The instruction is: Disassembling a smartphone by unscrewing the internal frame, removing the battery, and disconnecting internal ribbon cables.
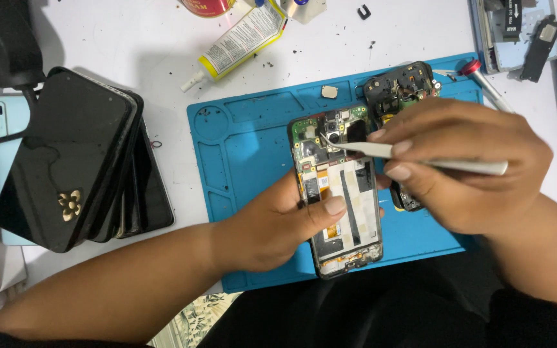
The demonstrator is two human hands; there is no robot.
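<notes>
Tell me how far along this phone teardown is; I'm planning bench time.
Done: the opened phone has its back off, boards bare. In hand: left hand steadies it while right hand works tweezers near the camera. Left: boards remain seated.

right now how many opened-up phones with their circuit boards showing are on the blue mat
2. One opened black phone lies mid-mat, steadied by the left hand. A second black phone frame lies toward the blue silicone mat's upper right, its lower part hidden under the right hand holding metal tweezers.
</notes>
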